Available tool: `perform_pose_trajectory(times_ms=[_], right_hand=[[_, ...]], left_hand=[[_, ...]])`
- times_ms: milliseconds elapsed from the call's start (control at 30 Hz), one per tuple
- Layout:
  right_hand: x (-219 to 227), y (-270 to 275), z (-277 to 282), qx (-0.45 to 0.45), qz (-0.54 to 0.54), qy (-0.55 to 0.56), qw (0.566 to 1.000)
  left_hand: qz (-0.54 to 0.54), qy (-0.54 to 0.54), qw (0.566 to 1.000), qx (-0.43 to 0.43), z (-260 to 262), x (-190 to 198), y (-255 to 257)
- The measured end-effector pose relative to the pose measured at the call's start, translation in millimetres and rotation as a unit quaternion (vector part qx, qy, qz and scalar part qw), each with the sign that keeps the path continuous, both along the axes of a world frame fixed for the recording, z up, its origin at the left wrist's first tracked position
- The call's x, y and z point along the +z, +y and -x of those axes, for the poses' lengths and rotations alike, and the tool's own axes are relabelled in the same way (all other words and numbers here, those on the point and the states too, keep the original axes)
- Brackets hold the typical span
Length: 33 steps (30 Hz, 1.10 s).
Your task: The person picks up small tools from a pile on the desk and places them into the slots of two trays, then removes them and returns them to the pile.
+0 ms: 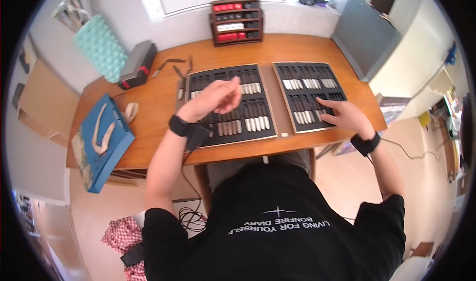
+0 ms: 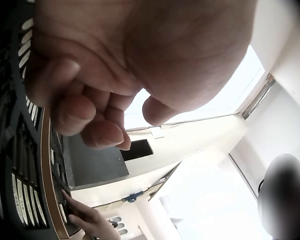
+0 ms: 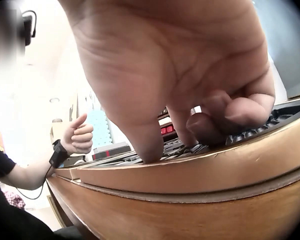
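Note:
Two flat trays with black slotted inserts lie side by side on the table. Rows of slim dark pieces with pale, silvery ends (image 1: 255,124) fill the left tray (image 1: 248,138). My left hand (image 1: 215,100) hangs over that tray, its fingers loosely curled and thumb apart, with nothing in it. Over the front right of the right tray (image 1: 308,91) is my right hand (image 1: 347,116). Its thumb and index finger reach down, spread apart, to a slim piece in a slot. In the right wrist view, the thumb (image 3: 151,145) comes down at the tray's edge and the other fingers bend into it.
Several loose slim dark pieces (image 1: 168,67) lie left of the left tray. A blue bag (image 1: 111,137) leans at the table's left edge, near a grey box (image 1: 136,65). A small shelf rack (image 1: 237,21) stands at the back; a grey panel (image 1: 364,35) stands at the right.

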State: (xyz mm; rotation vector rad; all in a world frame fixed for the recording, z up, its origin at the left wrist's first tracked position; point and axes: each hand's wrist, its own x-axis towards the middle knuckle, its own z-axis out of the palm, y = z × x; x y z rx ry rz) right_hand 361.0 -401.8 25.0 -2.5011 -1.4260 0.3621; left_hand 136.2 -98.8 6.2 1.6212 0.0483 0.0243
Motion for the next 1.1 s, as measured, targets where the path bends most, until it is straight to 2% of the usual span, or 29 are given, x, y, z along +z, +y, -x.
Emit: perform_pose_trajectory(times_ms=[167,267,300,367,400,433,467,500,533,567,633,700,767,800,933,1000,1033,1100], right_hand=[[-1.1,6.7,-25.7,0.022,-0.049,0.083,0.995],[3.0,21.6,-35.3,0.021,-0.109,0.117,0.987],[4.5,27.3,-37.1,0.012,-0.137,0.133,0.981],[4.1,39.5,-39.5,0.031,-0.185,0.176,0.966],[4.4,45.4,-40.1,0.049,-0.211,0.188,0.958],[4.6,49.2,-38.3,0.066,-0.236,0.199,0.949],[7.7,51.4,-32.8,0.061,-0.226,0.217,0.948],[6.2,53.1,-30.8,0.062,-0.231,0.221,0.946],[4.3,53.7,-29.4,0.080,-0.222,0.218,0.947],[2.8,53.6,-27.2,0.096,-0.212,0.215,0.948],[6.6,48.3,-18.0,0.090,-0.202,0.232,0.947],[8.8,42.0,-11.1,0.107,-0.216,0.250,0.938],[3.0,36.4,-11.4,0.110,-0.225,0.256,0.934],[2.9,33.0,-10.6,0.109,-0.214,0.253,0.937],[3.9,23.3,-4.0,0.103,-0.212,0.274,0.932],[5.7,19.2,-0.1,0.097,-0.213,0.279,0.931],[7.2,17.4,1.3,0.092,-0.211,0.284,0.931],[11.9,13.8,4.2,0.089,-0.209,0.278,0.933]], left_hand=[[0.020,-0.013,1.000,0.013,9.8,12.1,9.3],[0.007,-0.037,0.993,0.108,21.3,22.8,29.3],[0.003,-0.031,0.993,0.111,26.2,27.3,35.3],[-0.118,-0.002,0.962,0.246,36.3,40.9,47.3],[-0.205,-0.002,0.947,0.245,40.6,33.1,74.4],[-0.211,0.002,0.946,0.246,48.4,26.0,85.8],[-0.382,0.040,0.877,0.288,54.2,22.5,93.8],[-0.539,0.075,0.776,0.320,57.7,18.5,101.4],[-0.553,0.184,0.747,0.320,58.5,19.6,99.9],[-0.557,0.184,0.744,0.319,57.7,19.2,97.9],[-0.512,0.322,0.774,0.187,53.7,18.0,90.1],[-0.551,0.278,0.760,0.203,53.5,-6.4,104.8],[-0.530,0.291,0.764,0.226,46.2,-3.1,95.7],[-0.558,0.293,0.747,0.211,44.7,-3.9,95.9],[-0.544,0.325,0.739,0.230,34.7,-1.0,91.3],[-0.598,0.315,0.698,0.236,33.5,-12.1,99.2],[-0.601,0.313,0.697,0.234,34.0,-13.5,103.7],[-0.574,0.262,0.753,0.186,40.7,-13.8,115.1]])
